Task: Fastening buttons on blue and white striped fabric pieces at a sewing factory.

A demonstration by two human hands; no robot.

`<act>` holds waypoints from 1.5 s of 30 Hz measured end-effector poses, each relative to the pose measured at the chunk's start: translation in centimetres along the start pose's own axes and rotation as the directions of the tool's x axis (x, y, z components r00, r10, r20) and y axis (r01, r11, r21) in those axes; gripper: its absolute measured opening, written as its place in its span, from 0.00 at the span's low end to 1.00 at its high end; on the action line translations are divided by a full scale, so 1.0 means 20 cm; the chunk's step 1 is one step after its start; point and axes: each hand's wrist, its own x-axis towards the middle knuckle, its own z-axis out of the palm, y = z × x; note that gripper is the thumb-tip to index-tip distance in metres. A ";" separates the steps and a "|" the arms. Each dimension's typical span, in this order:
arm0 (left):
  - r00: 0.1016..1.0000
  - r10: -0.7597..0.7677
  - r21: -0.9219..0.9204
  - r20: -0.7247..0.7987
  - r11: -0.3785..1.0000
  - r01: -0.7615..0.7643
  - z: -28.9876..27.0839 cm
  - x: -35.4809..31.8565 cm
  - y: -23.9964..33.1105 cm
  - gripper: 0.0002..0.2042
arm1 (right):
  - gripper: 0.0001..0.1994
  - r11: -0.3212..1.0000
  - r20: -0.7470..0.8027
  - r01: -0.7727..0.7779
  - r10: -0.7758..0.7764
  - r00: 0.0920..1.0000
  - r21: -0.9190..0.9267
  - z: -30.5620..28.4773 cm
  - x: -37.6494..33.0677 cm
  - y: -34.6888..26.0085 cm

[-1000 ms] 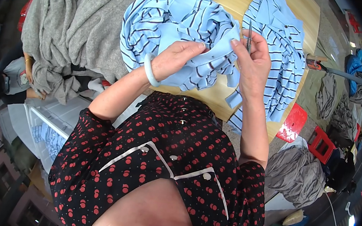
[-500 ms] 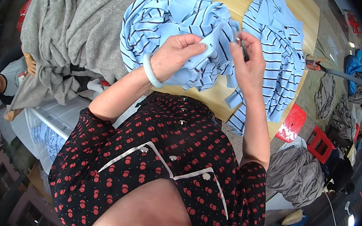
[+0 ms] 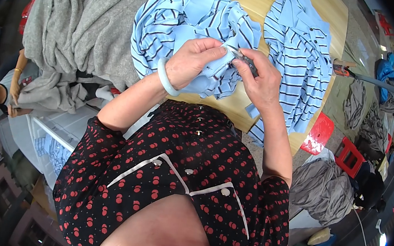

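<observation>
A light blue garment with dark and white stripes (image 3: 157, 42) lies bunched on the wooden table. My left hand (image 3: 189, 62), with a pale bangle at the wrist, pinches a plain blue edge of it between thumb and fingers. In my right hand (image 3: 261, 79) is a pair of thread snips (image 3: 247, 65) with dark grips. Their metal tips are at the pinched edge, close to my left thumb. Whether the blades touch the cloth is too small to tell.
Another striped blue garment (image 3: 302, 62) lies along the table's right side. Grey knit fabric (image 3: 106, 27) is heaped at the left, where a co-worker's hand (image 3: 14, 92) touches it. Beyond the table (image 3: 243, 116) are red stools (image 3: 348, 157) and a grey cloth pile (image 3: 322, 191).
My right hand has moved left and slightly down, bringing the snips to the blue edge. The left hand stays nearly in place. At the far left, the co-worker's arms have shifted.
</observation>
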 end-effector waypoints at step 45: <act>0.996 -0.084 0.058 0.025 0.995 0.083 -0.07 -0.04 0.03 0.06 | 0.15 0.987 0.042 0.127 -0.123 0.991 -0.097 0.03 -0.01 0.03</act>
